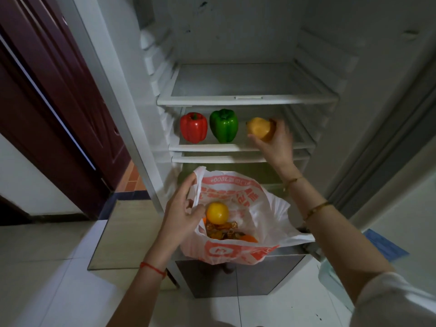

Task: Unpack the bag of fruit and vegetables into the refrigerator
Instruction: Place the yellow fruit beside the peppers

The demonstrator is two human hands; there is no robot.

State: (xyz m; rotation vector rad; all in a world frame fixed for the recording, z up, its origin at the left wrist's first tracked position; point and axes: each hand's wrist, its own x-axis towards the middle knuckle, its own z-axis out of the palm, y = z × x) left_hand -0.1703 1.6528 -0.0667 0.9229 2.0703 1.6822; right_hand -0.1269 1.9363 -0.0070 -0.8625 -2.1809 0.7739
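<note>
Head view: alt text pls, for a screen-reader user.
A person's right hand sets a yellow fruit on a fridge shelf beside a green pepper and a red pepper. The left hand holds an orange at the mouth of a plastic bag below.

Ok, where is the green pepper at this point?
In the head view the green pepper stands on the refrigerator's middle shelf, between the red pepper on its left and the yellow fruit held in the right hand.
</note>
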